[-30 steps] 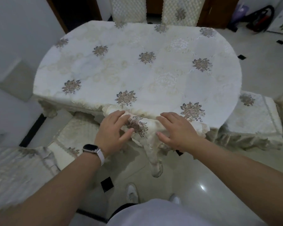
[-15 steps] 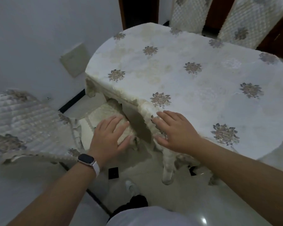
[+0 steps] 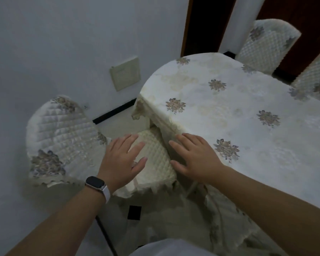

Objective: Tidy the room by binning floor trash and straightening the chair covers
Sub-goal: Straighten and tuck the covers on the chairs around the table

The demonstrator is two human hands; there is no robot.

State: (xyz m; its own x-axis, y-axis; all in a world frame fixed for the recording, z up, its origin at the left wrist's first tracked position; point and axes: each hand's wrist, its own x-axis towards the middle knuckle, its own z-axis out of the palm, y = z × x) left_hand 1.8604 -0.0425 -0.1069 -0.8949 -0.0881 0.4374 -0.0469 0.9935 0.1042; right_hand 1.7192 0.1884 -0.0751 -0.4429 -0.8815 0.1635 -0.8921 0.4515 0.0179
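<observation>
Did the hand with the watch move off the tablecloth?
Yes. The left hand was gripping the tablecloth edge a second ago; now it sits open, left of the table edge, over the chair seat cover.

table edge overhangs seat cushion, gap seemingly narrow

No writing, label, brand or number can be read anywhere here. The watch on the left wrist shows a dark, blank face. The pale wall plate carries nothing legible (any marking on it is too blurred to make out). The cloth over the surface bears only flower motifs, and so does the quilted chair cover.
</observation>
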